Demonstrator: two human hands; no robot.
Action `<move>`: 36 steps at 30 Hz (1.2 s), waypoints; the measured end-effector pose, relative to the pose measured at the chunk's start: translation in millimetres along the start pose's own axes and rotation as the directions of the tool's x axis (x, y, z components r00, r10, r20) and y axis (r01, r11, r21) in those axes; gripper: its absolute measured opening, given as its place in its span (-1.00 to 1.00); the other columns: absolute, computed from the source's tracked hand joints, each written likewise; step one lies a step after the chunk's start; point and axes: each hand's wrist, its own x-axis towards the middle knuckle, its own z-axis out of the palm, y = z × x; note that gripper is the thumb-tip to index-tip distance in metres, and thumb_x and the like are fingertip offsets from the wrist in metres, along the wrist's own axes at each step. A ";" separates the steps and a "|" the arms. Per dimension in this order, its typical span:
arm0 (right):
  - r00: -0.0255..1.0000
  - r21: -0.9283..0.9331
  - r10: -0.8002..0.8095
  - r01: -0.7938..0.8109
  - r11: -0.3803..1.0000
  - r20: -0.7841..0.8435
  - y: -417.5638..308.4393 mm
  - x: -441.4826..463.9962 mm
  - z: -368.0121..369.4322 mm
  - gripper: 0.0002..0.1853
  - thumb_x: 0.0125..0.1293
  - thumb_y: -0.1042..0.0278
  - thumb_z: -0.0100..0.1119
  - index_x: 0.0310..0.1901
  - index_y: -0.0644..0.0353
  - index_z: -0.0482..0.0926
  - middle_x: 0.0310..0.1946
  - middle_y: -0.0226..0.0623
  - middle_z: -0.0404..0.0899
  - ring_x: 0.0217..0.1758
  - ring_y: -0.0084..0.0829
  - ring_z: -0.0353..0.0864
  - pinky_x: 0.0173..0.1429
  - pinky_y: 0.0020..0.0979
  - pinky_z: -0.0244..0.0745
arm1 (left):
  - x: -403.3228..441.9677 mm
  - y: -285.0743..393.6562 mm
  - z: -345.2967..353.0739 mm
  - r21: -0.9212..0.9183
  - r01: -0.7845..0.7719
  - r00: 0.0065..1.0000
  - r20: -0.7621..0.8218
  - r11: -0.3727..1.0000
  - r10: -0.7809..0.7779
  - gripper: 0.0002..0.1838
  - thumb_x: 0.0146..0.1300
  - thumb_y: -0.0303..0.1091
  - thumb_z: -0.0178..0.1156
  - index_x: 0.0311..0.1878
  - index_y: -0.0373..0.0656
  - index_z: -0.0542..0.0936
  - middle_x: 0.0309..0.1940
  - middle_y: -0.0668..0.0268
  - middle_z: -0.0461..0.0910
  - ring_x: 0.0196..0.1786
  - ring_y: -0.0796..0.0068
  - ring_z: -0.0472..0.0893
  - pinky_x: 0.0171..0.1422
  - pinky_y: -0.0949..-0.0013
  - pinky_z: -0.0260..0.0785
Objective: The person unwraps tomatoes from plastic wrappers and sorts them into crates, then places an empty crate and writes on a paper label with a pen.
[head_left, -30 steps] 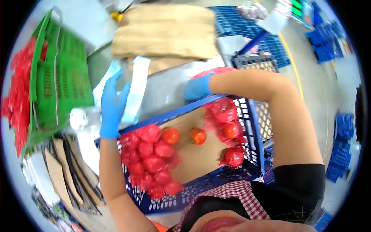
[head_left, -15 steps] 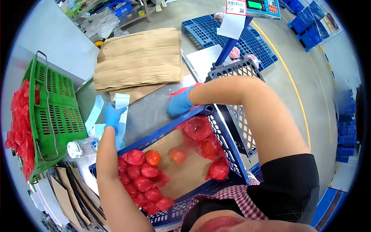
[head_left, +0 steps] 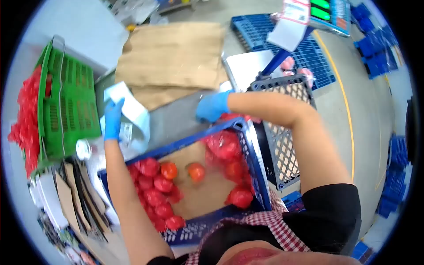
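My left hand (head_left: pixel 113 120), in a blue glove, pinches a strip of pale blue-white labels (head_left: pixel 132 106) that curls down toward the table. My right hand (head_left: pixel 213 107), also gloved in blue, is curled low over the grey table just beyond the crate's far rim. Its fingertips are hidden, and red wrapping (head_left: pixel 238 116) shows beneath its wrist. In front of me, the blue crate (head_left: pixel 176 149) holds several red-wrapped bundles (head_left: pixel 152 197) on its left and more red-wrapped tomatoes (head_left: pixel 224 145) on its right. Two loose tomatoes, one (head_left: pixel 168 170) and another (head_left: pixel 196 172), lie between them on cardboard.
A green crate (head_left: pixel 75 106) with red netting (head_left: pixel 27 123) stands at left, beside a clear bottle (head_left: pixel 85 149). Stacked brown cardboard (head_left: pixel 172 55) lies at the back. At right are a black crate (head_left: pixel 287 154) and a scale display (head_left: pixel 329 13) on a blue post.
My left hand has moved up and left, lifting the label strip, which now bends across to the right. My right hand remains beyond the crate rim. The whole view has shifted slightly.
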 end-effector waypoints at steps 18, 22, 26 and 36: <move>0.784 0.767 0.485 -0.019 0.641 -0.386 21.6 -61.7 -51.3 -0.50 0.16 0.35 0.03 0.20 0.00 0.46 -0.45 -0.28 0.58 -0.44 -0.47 0.51 -0.32 -0.44 0.41 | -13.1 46.2 85.6 -0.428 -0.157 0.975 0.075 0.890 0.209 -0.57 0.18 -0.47 0.18 0.13 -0.35 0.45 -0.06 0.19 0.58 -0.07 0.46 0.57 0.02 0.41 0.43; 0.734 0.915 0.549 0.284 0.287 -0.400 31.2 -101.6 -56.7 -0.34 0.19 0.32 0.01 0.39 0.06 0.20 -0.49 -0.47 0.47 -0.46 -0.66 0.39 -0.34 -0.67 0.28 | -2.4 81.3 162.4 -0.509 -0.107 0.971 0.132 0.854 0.201 -0.61 0.10 -0.53 0.22 0.04 -0.33 0.45 -0.17 0.20 0.59 -0.14 0.40 0.60 -0.08 0.40 0.47; 0.625 0.703 0.565 0.703 -0.107 -0.539 32.6 -107.6 -47.3 -0.49 0.30 0.13 0.08 0.20 0.26 0.40 -0.28 -0.38 0.51 -0.27 -0.60 0.46 -0.09 -0.59 0.35 | 22.2 46.3 216.5 -0.497 0.021 0.974 0.204 0.868 0.093 -0.65 0.10 -0.53 0.24 0.01 -0.29 0.53 -0.16 0.22 0.63 -0.18 0.38 0.62 -0.12 0.38 0.47; 0.419 0.697 0.732 0.710 0.105 -0.538 86.9 -54.3 -49.3 -0.50 0.42 0.00 -0.08 0.02 0.35 0.55 -0.40 -0.27 0.60 -0.47 -0.57 0.39 -0.31 -0.54 0.34 | -3.2 48.1 212.3 0.496 -0.060 0.998 0.001 0.866 0.068 -0.35 -0.03 -0.16 0.40 0.17 -0.08 0.45 -0.09 0.17 0.55 -0.14 0.14 0.59 -0.12 0.18 0.46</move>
